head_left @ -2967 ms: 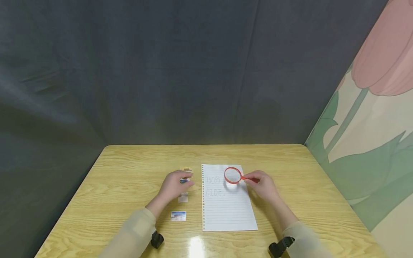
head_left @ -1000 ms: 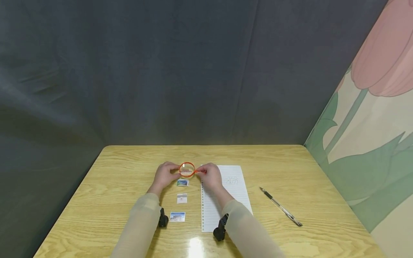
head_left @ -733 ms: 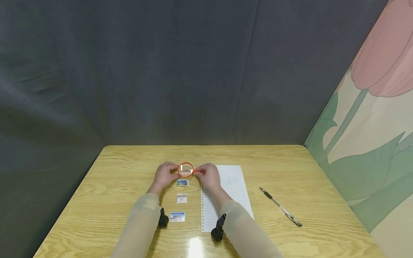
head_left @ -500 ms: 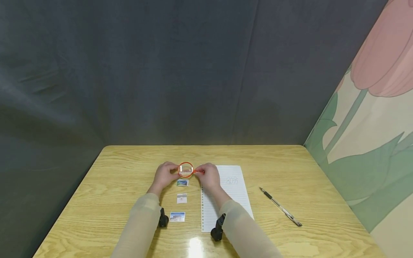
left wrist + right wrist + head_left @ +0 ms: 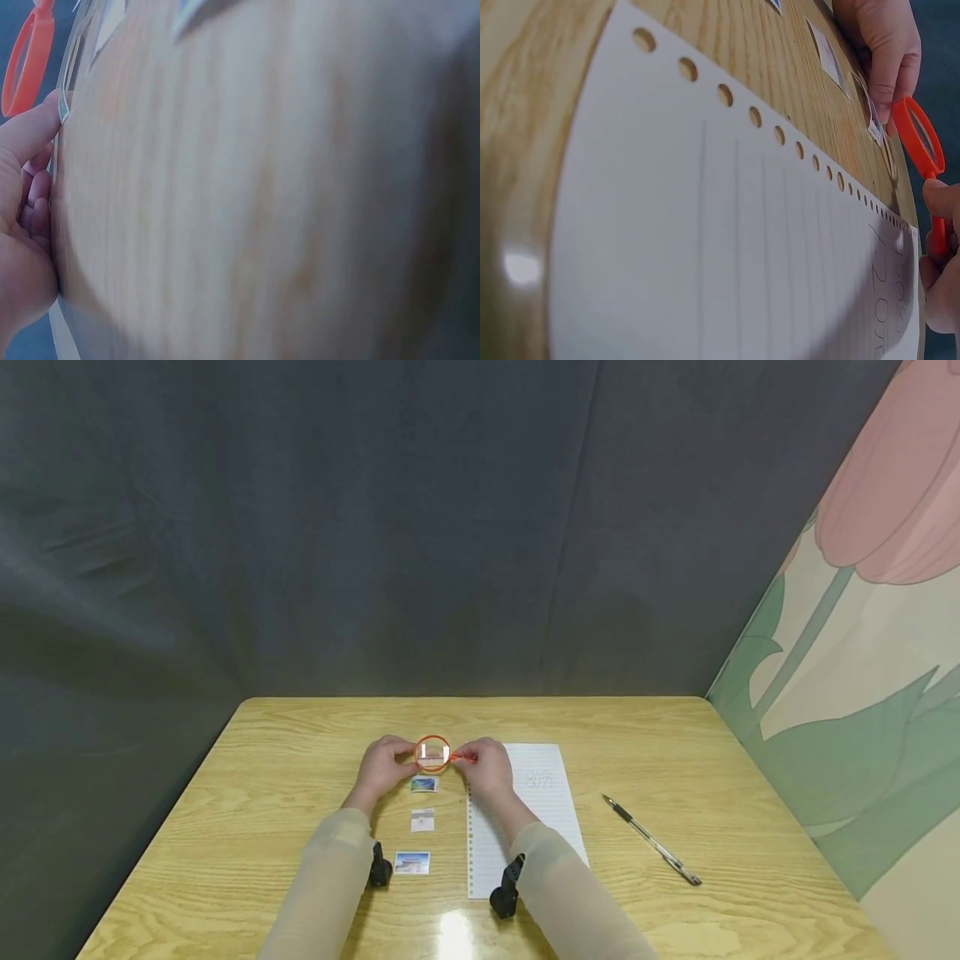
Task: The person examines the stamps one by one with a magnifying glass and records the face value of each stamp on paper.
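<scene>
My right hand [image 5: 486, 771] pinches the short handle of a red-rimmed magnifying glass [image 5: 432, 737]. Its round lens is held over the farthest of several small stamps, whose pale, reddish picture shows partly through the glass amid bright reflections. On the left of that stamp, my left hand [image 5: 381, 768] has thumb and forefinger spread apart, their tips close to its edge and the red rim. In the left wrist view, a fingertip [image 5: 52, 105] appears to touch a stamp's corner. Nearer lie a blue-green stamp [image 5: 424, 785], a pale stamp [image 5: 422, 820] and a blue landscape stamp [image 5: 412, 862].
A lined sheet of punched paper [image 5: 540, 827] lies beneath the right forearm, with handwriting partly hidden by the hand. Farther right, a black-gripped clear pen [image 5: 652, 841] rests diagonally on the wooden table [image 5: 750, 777]. A dark curtain [image 5: 480, 568] hangs behind.
From 3 seconds ago, the right hand brought the magnifying glass left from the paper to the farthest stamp. The left hand moved slightly back. Over the last half second, the glass barely shifts.
</scene>
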